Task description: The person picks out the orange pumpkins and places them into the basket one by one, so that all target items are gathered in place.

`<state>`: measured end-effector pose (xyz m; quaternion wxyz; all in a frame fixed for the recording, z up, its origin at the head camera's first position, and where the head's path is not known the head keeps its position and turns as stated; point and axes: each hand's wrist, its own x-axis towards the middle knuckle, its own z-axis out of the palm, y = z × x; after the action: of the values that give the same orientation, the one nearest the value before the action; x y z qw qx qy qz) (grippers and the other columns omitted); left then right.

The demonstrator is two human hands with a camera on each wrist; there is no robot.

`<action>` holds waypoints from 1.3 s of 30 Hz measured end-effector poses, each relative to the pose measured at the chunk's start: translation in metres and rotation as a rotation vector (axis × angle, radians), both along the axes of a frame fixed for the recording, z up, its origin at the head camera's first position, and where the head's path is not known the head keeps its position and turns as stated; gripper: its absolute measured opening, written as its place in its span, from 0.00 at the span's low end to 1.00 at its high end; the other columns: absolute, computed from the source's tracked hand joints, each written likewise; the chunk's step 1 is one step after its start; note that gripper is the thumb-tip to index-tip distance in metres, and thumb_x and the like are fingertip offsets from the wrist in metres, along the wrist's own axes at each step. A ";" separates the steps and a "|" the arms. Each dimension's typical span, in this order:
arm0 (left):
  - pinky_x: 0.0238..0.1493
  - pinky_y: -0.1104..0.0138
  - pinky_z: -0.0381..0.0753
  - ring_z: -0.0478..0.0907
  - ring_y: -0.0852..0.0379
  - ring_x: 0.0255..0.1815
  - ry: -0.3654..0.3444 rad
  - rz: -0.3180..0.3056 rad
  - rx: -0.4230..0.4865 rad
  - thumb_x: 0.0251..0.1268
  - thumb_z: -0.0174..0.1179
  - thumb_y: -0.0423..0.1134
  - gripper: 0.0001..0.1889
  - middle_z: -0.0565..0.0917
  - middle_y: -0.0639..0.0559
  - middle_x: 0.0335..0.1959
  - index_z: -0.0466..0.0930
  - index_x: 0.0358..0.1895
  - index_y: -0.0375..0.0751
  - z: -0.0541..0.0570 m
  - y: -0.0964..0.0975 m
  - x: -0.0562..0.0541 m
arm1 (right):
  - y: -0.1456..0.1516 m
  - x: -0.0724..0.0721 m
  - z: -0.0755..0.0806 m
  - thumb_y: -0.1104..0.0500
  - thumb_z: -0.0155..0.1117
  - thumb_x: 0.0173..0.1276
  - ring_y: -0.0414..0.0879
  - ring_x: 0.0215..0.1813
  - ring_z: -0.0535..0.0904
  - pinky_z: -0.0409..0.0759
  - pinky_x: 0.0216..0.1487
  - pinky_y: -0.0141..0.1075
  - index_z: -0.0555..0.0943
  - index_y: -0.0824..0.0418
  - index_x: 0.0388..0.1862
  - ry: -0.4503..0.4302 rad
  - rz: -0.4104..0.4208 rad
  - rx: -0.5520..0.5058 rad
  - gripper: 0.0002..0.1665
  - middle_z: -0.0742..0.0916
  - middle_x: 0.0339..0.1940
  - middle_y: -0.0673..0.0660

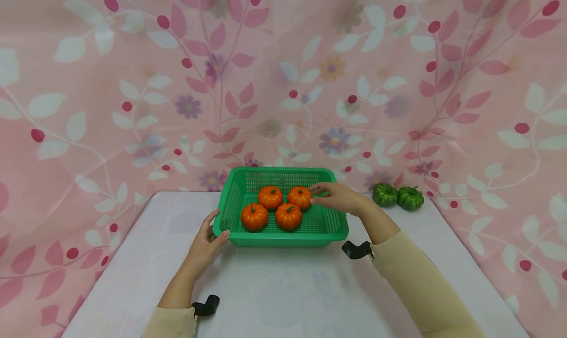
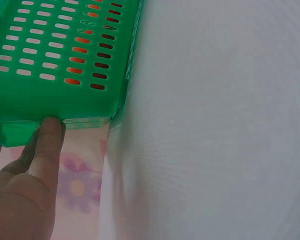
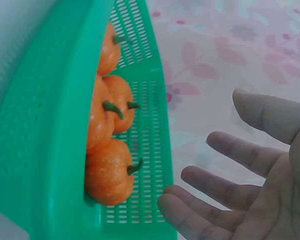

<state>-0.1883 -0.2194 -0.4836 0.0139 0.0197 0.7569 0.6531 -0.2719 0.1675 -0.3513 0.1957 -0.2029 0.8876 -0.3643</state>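
Note:
A green plastic basket (image 1: 290, 236) with slotted walls stands on the table. Inside it are several small orange pumpkins (image 1: 289, 217) with green stems, grouped left of centre. My left hand (image 1: 205, 247) holds the basket's front left corner, its thumb at the rim and its fingers along the left side; part of those fingers is hidden in the left wrist view. Over the basket's right part hovers my right hand (image 1: 338, 198), fingers spread and loosely bent. Its fingertips are close to the back right pumpkin (image 1: 299, 198), and the right wrist view shows its palm with nothing in it.
Two green pumpkins (image 1: 410, 199) sit side by side at the table's back right, beyond the right forearm. The table (image 1: 274, 289) has a white cover. A pink floral cloth (image 1: 283, 82) hangs behind and at both sides.

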 end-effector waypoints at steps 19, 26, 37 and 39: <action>0.55 0.75 0.74 0.69 0.45 0.68 0.001 0.007 0.015 0.74 0.60 0.40 0.42 0.67 0.32 0.71 0.44 0.82 0.56 0.003 -0.001 0.000 | 0.038 0.043 -0.012 0.47 0.60 0.76 0.60 0.69 0.70 0.71 0.64 0.59 0.70 0.57 0.72 0.115 -0.028 -0.165 0.31 0.74 0.71 0.60; 0.55 0.75 0.74 0.69 0.45 0.68 0.004 0.011 0.014 0.73 0.61 0.39 0.41 0.67 0.32 0.71 0.45 0.82 0.55 0.002 -0.001 -0.001 | 0.050 0.050 -0.018 0.48 0.58 0.77 0.61 0.69 0.70 0.70 0.64 0.61 0.72 0.58 0.71 0.152 -0.056 -0.211 0.28 0.73 0.72 0.62; 0.55 0.75 0.74 0.66 0.42 0.71 -0.002 -0.008 0.026 0.74 0.59 0.37 0.41 0.64 0.33 0.72 0.45 0.81 0.55 -0.002 0.000 -0.003 | 0.069 0.066 -0.023 0.49 0.59 0.77 0.59 0.63 0.77 0.75 0.61 0.56 0.76 0.63 0.66 0.280 -0.183 -0.209 0.26 0.81 0.63 0.62; 0.55 0.75 0.74 0.66 0.42 0.71 -0.003 -0.012 0.026 0.74 0.60 0.38 0.41 0.64 0.33 0.72 0.45 0.81 0.55 -0.002 0.000 -0.002 | 0.073 0.068 -0.025 0.50 0.59 0.77 0.58 0.61 0.78 0.76 0.60 0.56 0.77 0.62 0.65 0.303 -0.203 -0.200 0.25 0.82 0.61 0.61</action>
<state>-0.1905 -0.2191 -0.4855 0.0185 0.0235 0.7480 0.6630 -0.2040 0.2409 -0.3767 0.0009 -0.1832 0.8822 -0.4338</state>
